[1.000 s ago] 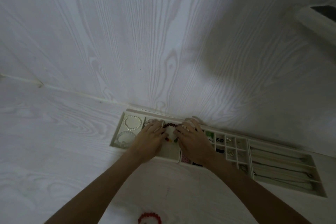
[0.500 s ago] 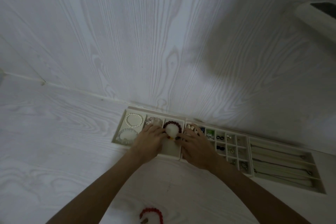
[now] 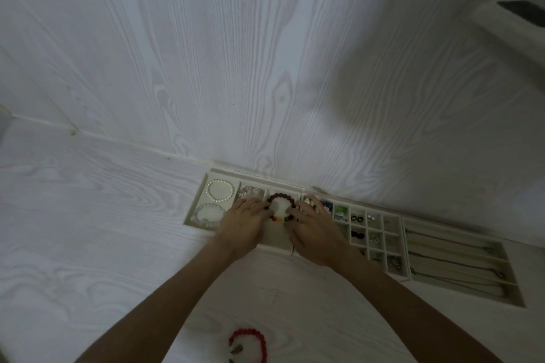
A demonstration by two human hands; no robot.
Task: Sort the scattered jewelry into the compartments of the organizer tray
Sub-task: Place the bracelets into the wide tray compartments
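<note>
As both hands reached into the organizer tray [image 3: 404, 233], which lay on the white wood-grain table [image 3: 88, 215] against the far wall, the dark beaded bracelet [image 3: 280, 206] sat in the third compartment from the left, around a white cushion. The left hand [image 3: 244, 225] touched the bracelet's left side and the right hand [image 3: 314, 233] its right side; fingertips of each pinched the beads, so each grip was closed on the bracelet, though blur hid the exact finger placement. A white pearl bracelet [image 3: 220, 190] and a pale translucent bracelet [image 3: 206, 214] occupied the leftmost compartments. Small pieces filled the grid of little cells to the right, and chains lay in the long slots at far right. A red beaded bracelet [image 3: 249, 345] remained on the table, near the bottom edge.
</note>
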